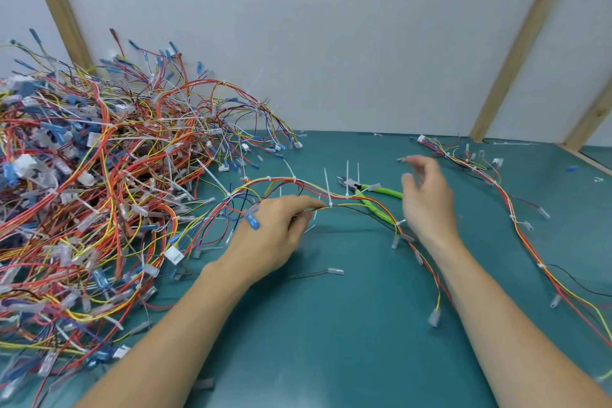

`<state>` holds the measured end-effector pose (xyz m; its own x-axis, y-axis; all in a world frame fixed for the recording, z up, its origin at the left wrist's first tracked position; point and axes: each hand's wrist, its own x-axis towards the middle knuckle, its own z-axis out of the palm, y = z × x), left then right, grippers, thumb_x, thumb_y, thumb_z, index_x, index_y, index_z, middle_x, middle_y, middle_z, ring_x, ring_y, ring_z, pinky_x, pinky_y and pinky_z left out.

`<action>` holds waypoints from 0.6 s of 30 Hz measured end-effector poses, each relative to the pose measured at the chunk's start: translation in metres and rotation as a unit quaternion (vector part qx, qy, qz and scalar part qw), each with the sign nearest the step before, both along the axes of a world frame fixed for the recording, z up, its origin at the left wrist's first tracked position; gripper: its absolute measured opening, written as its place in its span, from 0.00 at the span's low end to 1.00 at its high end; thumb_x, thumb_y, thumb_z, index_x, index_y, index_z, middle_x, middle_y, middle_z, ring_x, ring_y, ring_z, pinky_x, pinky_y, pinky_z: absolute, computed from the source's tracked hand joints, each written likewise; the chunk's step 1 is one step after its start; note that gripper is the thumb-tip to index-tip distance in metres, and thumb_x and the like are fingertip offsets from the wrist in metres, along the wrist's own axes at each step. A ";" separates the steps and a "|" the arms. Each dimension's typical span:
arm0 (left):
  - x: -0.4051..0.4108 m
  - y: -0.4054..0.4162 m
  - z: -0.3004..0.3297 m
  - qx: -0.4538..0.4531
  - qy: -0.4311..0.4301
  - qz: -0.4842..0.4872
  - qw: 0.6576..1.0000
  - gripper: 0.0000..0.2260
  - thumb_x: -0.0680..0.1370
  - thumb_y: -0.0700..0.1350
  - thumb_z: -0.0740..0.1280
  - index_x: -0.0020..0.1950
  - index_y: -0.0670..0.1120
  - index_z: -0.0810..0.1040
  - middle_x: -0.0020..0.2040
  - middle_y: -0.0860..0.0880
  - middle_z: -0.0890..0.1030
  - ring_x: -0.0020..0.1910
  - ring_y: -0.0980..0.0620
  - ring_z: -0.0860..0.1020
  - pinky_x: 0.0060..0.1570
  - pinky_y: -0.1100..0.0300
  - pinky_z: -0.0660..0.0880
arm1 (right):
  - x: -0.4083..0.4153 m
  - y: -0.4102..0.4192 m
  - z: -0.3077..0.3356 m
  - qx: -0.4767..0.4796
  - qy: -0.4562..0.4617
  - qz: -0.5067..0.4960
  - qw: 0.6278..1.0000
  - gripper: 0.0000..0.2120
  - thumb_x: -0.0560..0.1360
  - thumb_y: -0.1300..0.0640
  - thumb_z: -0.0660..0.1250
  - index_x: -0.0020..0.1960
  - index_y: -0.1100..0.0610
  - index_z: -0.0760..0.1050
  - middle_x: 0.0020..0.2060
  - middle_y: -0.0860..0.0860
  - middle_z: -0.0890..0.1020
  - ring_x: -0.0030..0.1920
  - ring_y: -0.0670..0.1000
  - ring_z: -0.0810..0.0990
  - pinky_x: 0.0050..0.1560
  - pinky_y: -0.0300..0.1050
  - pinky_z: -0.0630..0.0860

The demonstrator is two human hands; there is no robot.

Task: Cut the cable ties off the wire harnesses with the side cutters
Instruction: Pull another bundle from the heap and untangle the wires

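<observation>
On the green mat [331, 325], left hand [271, 235] pinches a wire harness [298, 180] between fingertips while right hand [427, 202], open and empty, hovers by the green-handled side cutters [367, 190].

1. I see the wire harness [371, 199], red, yellow and black, pinched in my left hand [270, 235] and trailing right.
2. White cable ties [328, 187] stand upright just right of that pinch.
3. Green-handled side cutters [367, 194] lie under the harness, beyond the pinch.

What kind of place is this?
Probably a wiring workbench: a big pile of wire harnesses on a teal mat, green-handled side cutters, and plain panel walls behind.
</observation>
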<state>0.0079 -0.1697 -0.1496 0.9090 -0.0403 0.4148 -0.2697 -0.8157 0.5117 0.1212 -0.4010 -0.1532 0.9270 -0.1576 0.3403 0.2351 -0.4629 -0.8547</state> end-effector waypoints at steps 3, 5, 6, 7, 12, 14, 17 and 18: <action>0.003 -0.003 -0.002 -0.030 0.000 -0.015 0.999 0.10 0.80 0.42 0.65 0.54 0.55 0.82 0.41 0.60 0.80 0.41 0.57 0.78 0.42 0.67 0.71 | 0.012 -0.008 -0.021 -0.132 0.120 0.019 0.984 0.23 0.81 0.62 0.64 0.75 0.54 0.68 0.73 0.53 0.74 0.71 0.56 0.73 0.67 0.47 0.68; 0.004 -0.003 -0.004 -0.057 -0.008 -0.032 0.998 0.09 0.79 0.39 0.67 0.50 0.52 0.83 0.41 0.57 0.80 0.40 0.56 0.78 0.43 0.62 0.73 | 0.015 -0.008 -0.023 -0.191 0.147 0.049 0.969 0.27 0.80 0.54 0.68 0.78 0.52 0.65 0.76 0.52 0.71 0.75 0.57 0.69 0.69 0.49 0.67; 0.005 -0.004 -0.004 -0.065 -0.013 -0.038 0.997 0.09 0.78 0.38 0.67 0.48 0.51 0.83 0.41 0.56 0.80 0.39 0.55 0.78 0.42 0.62 0.73 | 0.016 -0.008 -0.021 -0.213 0.156 0.058 0.963 0.29 0.80 0.49 0.69 0.78 0.52 0.65 0.76 0.52 0.71 0.75 0.57 0.69 0.70 0.50 0.68; 0.005 -0.003 -0.005 -0.072 -0.016 -0.043 0.996 0.09 0.77 0.37 0.67 0.47 0.50 0.83 0.41 0.56 0.80 0.39 0.55 0.78 0.42 0.62 0.73 | 0.017 -0.008 -0.019 -0.235 0.164 0.062 0.956 0.31 0.79 0.44 0.69 0.78 0.51 0.65 0.75 0.53 0.72 0.75 0.57 0.69 0.70 0.51 0.68; 0.006 -0.004 -0.007 -0.087 -0.007 -0.069 0.994 0.06 0.76 0.45 0.67 0.46 0.51 0.84 0.40 0.55 0.79 0.37 0.53 0.77 0.42 0.54 0.75 | 0.007 -0.003 -0.010 -0.374 0.136 0.055 0.916 0.45 0.68 0.22 0.64 0.74 0.50 0.71 0.71 0.51 0.75 0.73 0.56 0.68 0.68 0.55 0.69; 0.005 -0.005 -0.006 -0.089 0.003 -0.085 0.992 0.06 0.77 0.51 0.69 0.46 0.52 0.84 0.40 0.53 0.80 0.37 0.51 0.77 0.43 0.50 0.75 | 0.004 0.004 -0.005 -0.410 0.142 0.039 0.900 0.46 0.64 0.20 0.64 0.71 0.50 0.74 0.67 0.52 0.77 0.70 0.58 0.70 0.62 0.54 0.71; 0.004 -0.006 -0.002 -0.109 0.020 -0.106 0.988 0.04 0.77 0.53 0.73 0.46 0.54 0.86 0.40 0.49 0.80 0.38 0.48 0.77 0.44 0.47 0.75 | 0.002 0.011 -0.001 -0.422 0.136 -0.005 0.897 0.35 0.64 0.22 0.67 0.54 0.51 0.81 0.54 0.54 0.83 0.57 0.60 0.78 0.50 0.50 0.73; 0.004 -0.006 -0.001 -0.123 0.025 -0.109 0.986 0.04 0.76 0.52 0.74 0.46 0.54 0.86 0.41 0.48 0.80 0.38 0.47 0.77 0.45 0.46 0.75 | 0.002 0.011 -0.001 -0.404 0.134 -0.016 0.905 0.32 0.65 0.25 0.67 0.49 0.52 0.82 0.48 0.54 0.84 0.52 0.61 0.79 0.46 0.49 0.73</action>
